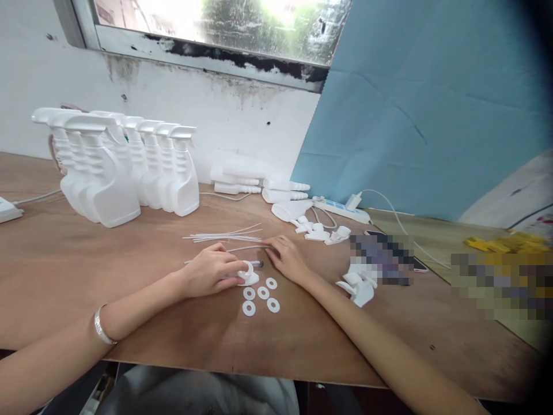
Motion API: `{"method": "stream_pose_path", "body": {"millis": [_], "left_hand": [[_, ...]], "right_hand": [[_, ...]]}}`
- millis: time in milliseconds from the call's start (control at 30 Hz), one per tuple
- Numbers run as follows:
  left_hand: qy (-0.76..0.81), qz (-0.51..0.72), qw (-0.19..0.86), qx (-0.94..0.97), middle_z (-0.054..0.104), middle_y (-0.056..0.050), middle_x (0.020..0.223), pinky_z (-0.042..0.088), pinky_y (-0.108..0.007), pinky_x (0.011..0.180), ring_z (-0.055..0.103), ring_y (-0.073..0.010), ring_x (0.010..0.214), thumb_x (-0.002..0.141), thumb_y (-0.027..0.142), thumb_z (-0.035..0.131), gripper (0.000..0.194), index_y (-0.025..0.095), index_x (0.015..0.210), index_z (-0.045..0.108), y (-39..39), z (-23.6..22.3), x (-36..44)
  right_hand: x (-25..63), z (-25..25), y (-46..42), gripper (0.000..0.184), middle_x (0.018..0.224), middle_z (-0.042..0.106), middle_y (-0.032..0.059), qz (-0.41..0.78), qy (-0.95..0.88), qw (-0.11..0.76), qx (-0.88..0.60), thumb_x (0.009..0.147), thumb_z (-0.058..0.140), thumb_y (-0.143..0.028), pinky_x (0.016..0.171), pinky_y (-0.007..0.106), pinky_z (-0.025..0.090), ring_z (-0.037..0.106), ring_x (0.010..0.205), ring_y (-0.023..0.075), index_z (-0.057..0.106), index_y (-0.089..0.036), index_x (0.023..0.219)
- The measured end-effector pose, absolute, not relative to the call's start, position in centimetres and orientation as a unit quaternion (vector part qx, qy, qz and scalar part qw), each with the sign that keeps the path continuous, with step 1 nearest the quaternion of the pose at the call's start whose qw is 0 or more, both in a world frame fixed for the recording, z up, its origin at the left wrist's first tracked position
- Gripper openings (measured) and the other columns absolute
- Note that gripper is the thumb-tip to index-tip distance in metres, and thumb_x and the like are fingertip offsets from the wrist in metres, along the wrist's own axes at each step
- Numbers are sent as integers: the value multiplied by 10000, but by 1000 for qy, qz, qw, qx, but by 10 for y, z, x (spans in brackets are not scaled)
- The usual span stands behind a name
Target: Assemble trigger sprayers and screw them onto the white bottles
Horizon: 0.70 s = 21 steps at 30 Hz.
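Note:
My left hand [209,271] is closed round a white sprayer-head part [247,275], low over the table, and the fingers hide some of it. A small clear-and-dark cylindrical piece [258,264] shows just behind that part. My right hand [287,259] has its fingertips closed on the right end of a thin white tube [246,248], which lies nearly level toward the left. Just beyond is a loose bundle of similar tubes [220,237]. Several flat white ring washers [263,293] lie on the wood between my forearms.
White spray bottles [114,190] with trigger heads stand at the back left. Bottles without heads [283,196] lie by the wall. Loose white sprayer parts [319,230], more white pieces [360,285], a power strip [343,209] and a phone [419,264] are on the right.

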<state>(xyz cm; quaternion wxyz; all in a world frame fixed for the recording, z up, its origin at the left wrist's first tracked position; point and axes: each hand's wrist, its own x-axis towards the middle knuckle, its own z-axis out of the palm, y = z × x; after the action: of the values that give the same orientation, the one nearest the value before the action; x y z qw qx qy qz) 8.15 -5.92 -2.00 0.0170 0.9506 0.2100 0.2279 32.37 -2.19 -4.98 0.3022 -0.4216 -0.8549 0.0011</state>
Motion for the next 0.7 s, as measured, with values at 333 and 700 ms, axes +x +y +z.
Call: {"method": "stream_pose_path", "body": {"millis": [333, 700], "left_hand": [[229, 228, 44, 945, 593, -17, 847, 312, -255, 738, 513, -115, 705, 866, 311, 442, 207, 228, 962, 605, -62, -19, 85], [189, 290, 69, 936, 667, -16, 820, 374, -231, 693, 581, -103, 672, 864, 332, 454, 231, 185, 785, 614, -60, -23, 82]], "right_hand": [[321, -47, -22, 246, 776, 589, 69, -87, -903, 214, -362, 854, 390, -153, 702, 321, 424, 477, 769, 181, 608, -171, 966], [317, -50, -30, 194, 895, 520, 89, -47, -853, 248, -456, 830, 368, -100, 694, 299, 431, 514, 773, 170, 536, -147, 914]]}}
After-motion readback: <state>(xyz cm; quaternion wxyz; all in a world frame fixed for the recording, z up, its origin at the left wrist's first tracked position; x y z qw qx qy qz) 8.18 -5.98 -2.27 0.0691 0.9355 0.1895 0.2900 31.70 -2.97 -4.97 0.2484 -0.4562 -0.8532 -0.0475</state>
